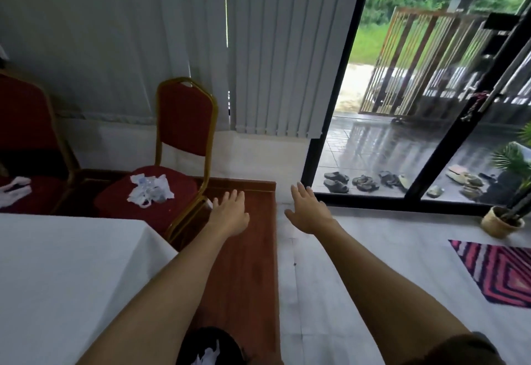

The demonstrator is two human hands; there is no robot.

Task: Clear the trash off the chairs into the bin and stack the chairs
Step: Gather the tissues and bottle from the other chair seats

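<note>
The left hand and right hand stretch forward, empty, fingers spread. Crumpled plastic trash lies on the near red chair. More white trash sits on the second chair, and the chairs are not yet stacked.

1. A function room: gold-framed red banquet chairs stand at 10 and 11 o'clock.
2. A white-clothed desk sits at 8 o'clock.
3. Vertical blinds hang at 12, glass doors at 2, shoes outside.
</note>
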